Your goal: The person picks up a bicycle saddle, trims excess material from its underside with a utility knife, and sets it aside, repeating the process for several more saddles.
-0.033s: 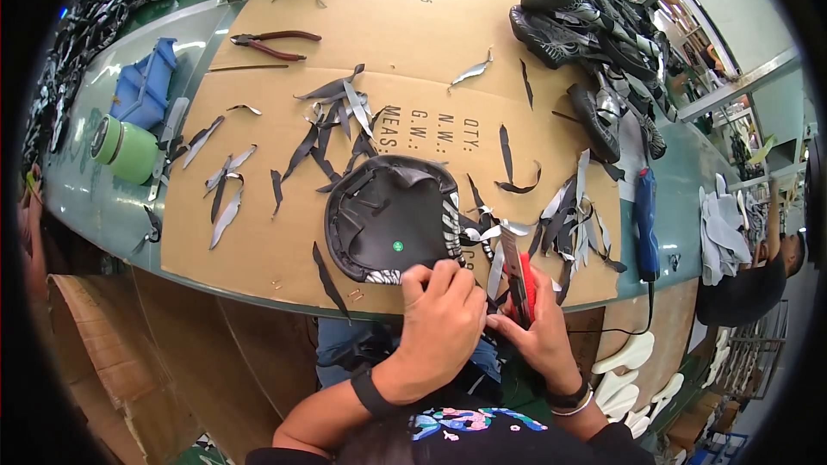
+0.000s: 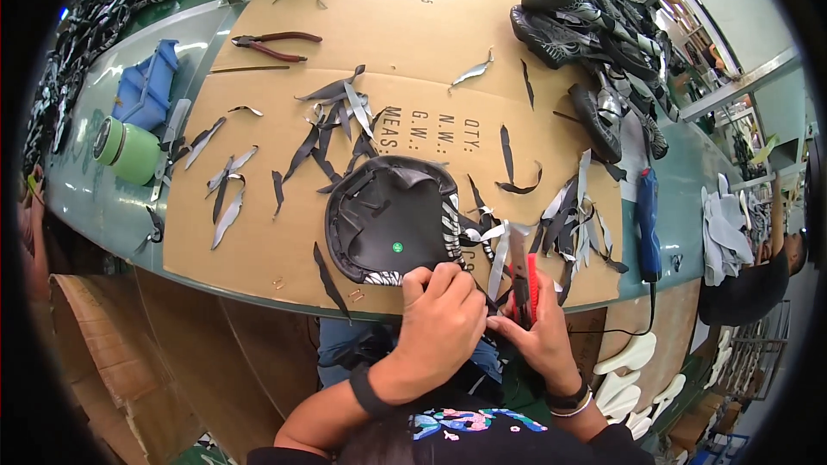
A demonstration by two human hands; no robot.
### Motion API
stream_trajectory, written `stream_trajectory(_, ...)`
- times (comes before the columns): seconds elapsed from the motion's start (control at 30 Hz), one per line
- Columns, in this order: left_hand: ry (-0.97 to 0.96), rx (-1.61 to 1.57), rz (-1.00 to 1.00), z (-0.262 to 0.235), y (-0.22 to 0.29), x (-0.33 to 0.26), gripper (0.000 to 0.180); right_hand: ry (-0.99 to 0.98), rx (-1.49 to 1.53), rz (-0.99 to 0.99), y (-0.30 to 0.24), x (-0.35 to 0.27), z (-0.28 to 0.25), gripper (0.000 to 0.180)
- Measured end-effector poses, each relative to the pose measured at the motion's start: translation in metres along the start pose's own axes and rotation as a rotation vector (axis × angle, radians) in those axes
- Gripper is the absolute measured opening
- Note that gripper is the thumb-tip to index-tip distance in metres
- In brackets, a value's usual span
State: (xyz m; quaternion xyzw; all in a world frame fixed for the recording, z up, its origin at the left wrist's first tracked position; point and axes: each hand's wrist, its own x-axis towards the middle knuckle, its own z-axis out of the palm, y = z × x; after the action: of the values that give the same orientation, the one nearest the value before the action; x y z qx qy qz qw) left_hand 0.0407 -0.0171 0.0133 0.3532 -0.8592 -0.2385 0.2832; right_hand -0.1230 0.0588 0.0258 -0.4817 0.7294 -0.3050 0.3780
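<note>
A black bicycle saddle [image 2: 388, 215] lies with its hollow underside up on the cardboard, its edge wrapped in black and zebra-striped cover. My left hand [image 2: 441, 319] is closed at the saddle's near edge, its fingertips pinching the cover's rim. In my right hand [image 2: 538, 327] is a red utility knife [image 2: 523, 287], blade pointing up and away. The right thumb and the left fingers nearly meet beside a dark strip of cover material. The saddle's narrow end is hidden beneath my hands.
Dark and grey cut strips [image 2: 323, 138] lie scattered around the saddle. Red-handled cutting pliers [image 2: 280, 45] rest farther back. A green jar [image 2: 127, 151] and blue bin [image 2: 146, 86] stand left; a blue corded tool [image 2: 647, 224] and piled saddles [image 2: 586, 43] are right.
The knife in my right hand has shifted slightly right and its blade stands a little more upright. My left hand has barely moved.
</note>
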Motion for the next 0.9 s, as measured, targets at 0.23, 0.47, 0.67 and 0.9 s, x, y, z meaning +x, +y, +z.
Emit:
stream_trajectory(0.23, -0.431, -0.937, -0.817, -0.047, -0.012, -0.055, 0.029, -0.298, 0.049, -0.014, -0.009, 0.013, 0.005, 0.041)
stream_trajectory(0.47, 0.035, -0.944, -0.919, -0.070, -0.011, -0.017, 0.039, -0.281, 0.710, 0.083, -0.033, 0.012, 0.014, 0.041)
stream_trajectory(0.67, -0.226, -0.951, -0.639, -0.136, -0.128, 0.167, 0.036, 0.187, 0.759, 0.005, 0.005, 0.038, -0.004, 0.038)
stream_trajectory(0.9, 0.372, -1.061, -0.443, -0.116, -0.239, 0.360, 0.050, 0.303, 0.699, 0.041, 0.046, 0.033, 0.012, 0.030)
